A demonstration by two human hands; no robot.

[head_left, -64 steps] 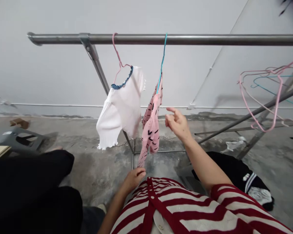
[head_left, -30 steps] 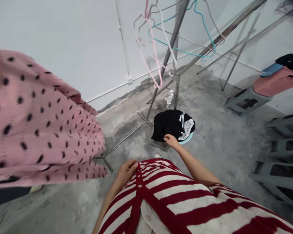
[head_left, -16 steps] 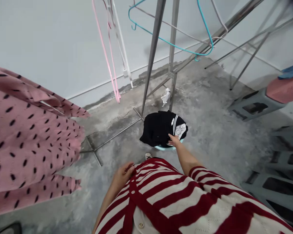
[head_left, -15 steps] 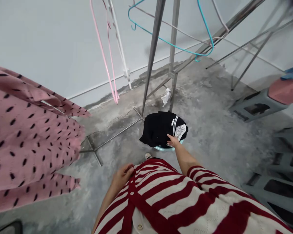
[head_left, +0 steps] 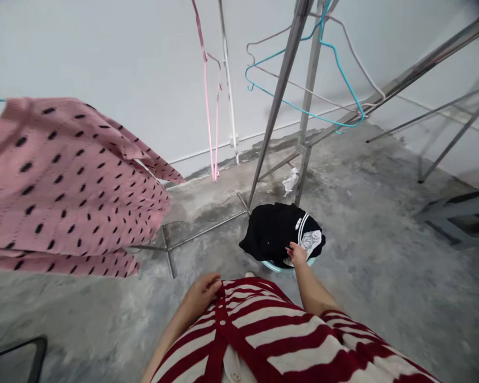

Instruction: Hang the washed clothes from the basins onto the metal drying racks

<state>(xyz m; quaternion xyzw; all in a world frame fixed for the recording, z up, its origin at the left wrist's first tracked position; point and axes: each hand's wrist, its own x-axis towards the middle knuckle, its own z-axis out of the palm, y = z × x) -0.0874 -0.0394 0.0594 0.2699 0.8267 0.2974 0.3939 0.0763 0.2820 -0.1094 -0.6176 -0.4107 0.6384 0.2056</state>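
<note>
A black garment (head_left: 269, 231) with white stripes and a white lace patch (head_left: 312, 242) lies heaped in a light-blue basin (head_left: 277, 267) on the floor. Over the front of this heap is my right hand (head_left: 298, 254), its fingers slightly apart and holding nothing that I can see; whether they touch the cloth is unclear. My left hand (head_left: 203, 291) rests loosely by the front of my red-and-white striped cardigan (head_left: 275, 330), with its fingers bent a little and nothing visible in them.
A pink spotted knit top (head_left: 83, 181) hangs at left. Pink hangers (head_left: 211, 122) and a blue hanger (head_left: 303, 110) hang from a metal rack (head_left: 277, 101) behind the basin. Scrap of white material (head_left: 290, 182) lies by the rack's leg. A grey stool (head_left: 463, 218) stands at right.
My view has turned left and up, so the basin, rack and hangers sit lower and farther right. My right hand stays over the black garment, its fingers drawn in slightly.
</note>
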